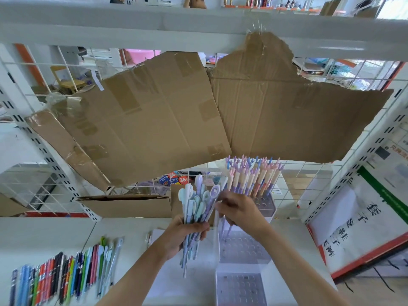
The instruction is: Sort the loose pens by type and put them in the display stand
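Here the left hand [185,234] is gripping a bundle of pastel pens [194,208], the right hand [239,208] pinching one; "36" is showing on a far sticker [183,179].

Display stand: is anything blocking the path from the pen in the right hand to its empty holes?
Nothing visible. The right hand pinches a pen just above the display stand, whose middle-tier holes below are open; the left hand holds its bundle aside.
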Demonstrator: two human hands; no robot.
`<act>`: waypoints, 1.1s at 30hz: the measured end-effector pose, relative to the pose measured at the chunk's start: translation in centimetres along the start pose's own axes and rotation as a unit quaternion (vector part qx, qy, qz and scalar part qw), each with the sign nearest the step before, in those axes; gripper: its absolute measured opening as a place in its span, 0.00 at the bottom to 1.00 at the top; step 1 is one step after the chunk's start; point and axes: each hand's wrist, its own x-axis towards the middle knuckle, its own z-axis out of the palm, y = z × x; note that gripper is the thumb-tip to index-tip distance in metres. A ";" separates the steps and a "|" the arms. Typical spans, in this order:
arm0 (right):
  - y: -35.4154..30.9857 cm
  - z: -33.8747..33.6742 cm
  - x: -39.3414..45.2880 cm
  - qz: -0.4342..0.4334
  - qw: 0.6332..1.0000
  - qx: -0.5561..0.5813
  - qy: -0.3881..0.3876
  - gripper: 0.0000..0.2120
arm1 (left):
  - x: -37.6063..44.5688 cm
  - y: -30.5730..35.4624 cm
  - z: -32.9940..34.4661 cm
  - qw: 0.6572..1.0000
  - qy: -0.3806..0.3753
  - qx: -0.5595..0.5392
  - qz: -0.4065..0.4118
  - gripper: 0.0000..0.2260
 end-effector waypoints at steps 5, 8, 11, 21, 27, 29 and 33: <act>0.2 0.8 -1.0 0.096 0.995 0.032 -0.009 0.12 | -0.1 -0.6 1.2 1.000 0.001 0.025 -0.016 0.06; 0.8 0.1 -1.5 0.104 0.993 0.059 0.019 0.11 | 0.1 -1.0 1.5 0.998 0.038 0.047 -0.027 0.06; 2.2 -1.2 -1.9 0.104 0.993 0.020 0.052 0.09 | 0.3 -1.5 1.1 0.993 0.092 0.065 -0.027 0.03; 9.9 1.4 -2.1 0.199 0.975 -0.036 0.090 0.05 | 0.2 -1.9 1.5 0.989 0.110 0.096 0.005 0.08; 11.6 4.2 -1.2 0.238 0.967 -0.031 0.088 0.10 | -0.1 -2.0 1.5 0.988 0.102 0.111 0.002 0.07; 12.2 5.0 -1.1 0.257 0.963 -0.054 0.063 0.10 | -0.3 -2.2 1.5 0.988 0.107 0.110 -0.004 0.05; 12.1 5.6 -0.7 0.257 0.956 -0.131 0.058 0.11 | -0.4 -2.5 1.6 0.988 0.104 0.110 -0.015 0.03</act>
